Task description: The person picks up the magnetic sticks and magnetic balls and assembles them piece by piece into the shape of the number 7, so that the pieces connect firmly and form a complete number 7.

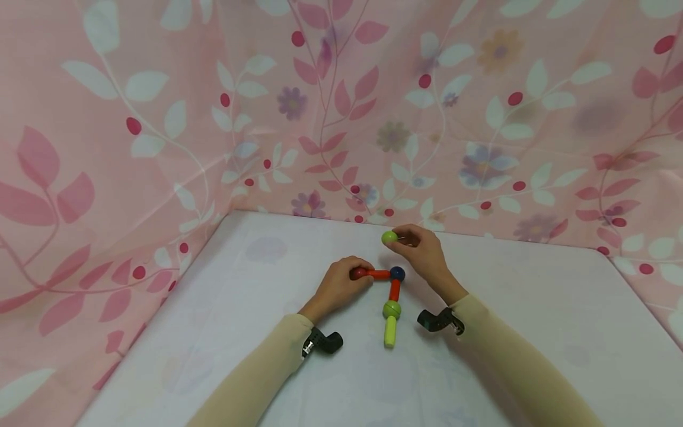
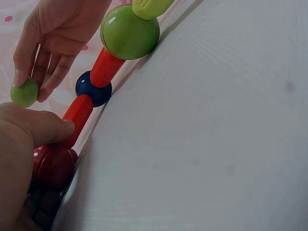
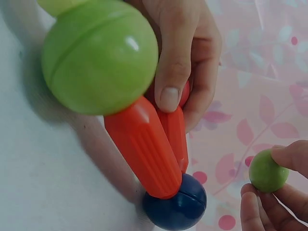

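Observation:
On the white table lies a joined chain of toy balls and rods. Its dark red ball [image 2: 55, 166] is gripped by my left hand [image 1: 344, 283], with the thumb along the orange-red rod [image 2: 78, 118] beside it. That rod meets a blue ball [image 1: 397, 273]. From there a second orange-red rod [image 1: 394, 290] runs toward me to a green ball [image 1: 392, 309], which carries a yellow-green rod [image 1: 390, 332]. Above and beyond the blue ball, my right hand [image 1: 423, 249] pinches a separate green ball [image 3: 268, 171] between thumb and fingers, apart from the chain.
A white cloth with faint prints covers the table [image 1: 256, 367]. Behind its far edge hangs a pink floral curtain [image 1: 341, 118], which also runs along the left side. Black wrist cameras [image 1: 325, 342] sit on both sleeves.

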### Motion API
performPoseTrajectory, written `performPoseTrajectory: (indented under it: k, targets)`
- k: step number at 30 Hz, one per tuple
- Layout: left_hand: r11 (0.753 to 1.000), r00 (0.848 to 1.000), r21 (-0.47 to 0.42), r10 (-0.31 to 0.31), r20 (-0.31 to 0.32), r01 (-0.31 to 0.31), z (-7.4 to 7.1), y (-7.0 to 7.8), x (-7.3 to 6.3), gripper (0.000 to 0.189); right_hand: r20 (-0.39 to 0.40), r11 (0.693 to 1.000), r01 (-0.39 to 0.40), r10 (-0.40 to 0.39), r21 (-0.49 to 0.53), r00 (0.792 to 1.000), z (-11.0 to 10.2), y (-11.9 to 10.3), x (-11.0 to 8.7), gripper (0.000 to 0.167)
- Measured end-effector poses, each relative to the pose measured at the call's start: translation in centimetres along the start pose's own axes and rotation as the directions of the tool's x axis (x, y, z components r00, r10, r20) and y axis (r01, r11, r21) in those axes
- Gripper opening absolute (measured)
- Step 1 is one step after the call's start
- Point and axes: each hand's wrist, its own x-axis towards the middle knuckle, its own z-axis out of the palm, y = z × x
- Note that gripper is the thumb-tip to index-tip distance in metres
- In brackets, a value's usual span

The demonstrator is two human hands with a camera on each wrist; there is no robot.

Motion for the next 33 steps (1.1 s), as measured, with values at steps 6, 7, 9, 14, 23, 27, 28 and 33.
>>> performPoseTrajectory:
  k: [6, 7, 9, 14, 23, 27, 28, 33]
  targets:
    - [1.000, 1.000, 0.013, 0.006, 0.005, -0.006, 0.0, 0.0, 0.0, 0.022, -0.003, 1.000, 0.001, -0.001, 0.022, 1.000, -0.6, -0.1, -1.3, 0.034]
    - [1.000, 1.000, 0.011, 0.009, 0.003, -0.009, -0.1, 0.0, 0.0, 0.022, -0.001, 1.000, 0.003, -0.003, 0.023, 1.000, -0.7, -0.2, -1.6, 0.034]
    - [1.000, 1.000, 0.006, 0.006, 0.003, -0.006, -0.1, 0.1, 0.0, 0.022, 0.002, 1.000, 0.010, -0.010, 0.014, 1.000, -0.8, -0.1, -1.9, 0.034]
    - [1.000, 1.000, -0.004, 0.002, 0.007, -0.002, -0.2, 0.1, 0.0, 0.019, 0.014, 1.000, 0.013, -0.013, 0.002, 1.000, -0.9, -0.3, -2.7, 0.034]
    - [1.000, 1.000, -0.004, -0.001, 0.015, 0.001, 0.0, 0.0, -0.1, 0.019, 0.026, 0.998, 0.029, -0.030, 0.051, 0.999, -0.8, -0.2, -4.8, 0.031]
    - [1.000, 1.000, -0.007, 0.007, 0.008, -0.007, -0.1, 0.0, 0.0, 0.018, 0.032, 0.996, 0.042, -0.044, 0.079, 0.998, -0.6, -0.3, -5.4, 0.030]
    - [1.000, 1.000, -0.008, 0.008, 0.007, -0.008, -0.1, 0.0, 0.0, 0.018, 0.034, 0.996, 0.042, -0.045, 0.084, 0.998, -0.5, -0.3, -5.6, 0.030]
    - [1.000, 1.000, -0.005, 0.011, 0.013, -0.011, -0.2, 0.0, 0.0, 0.018, 0.048, 0.995, 0.036, -0.041, 0.096, 0.998, -0.3, -0.5, -6.4, 0.030]
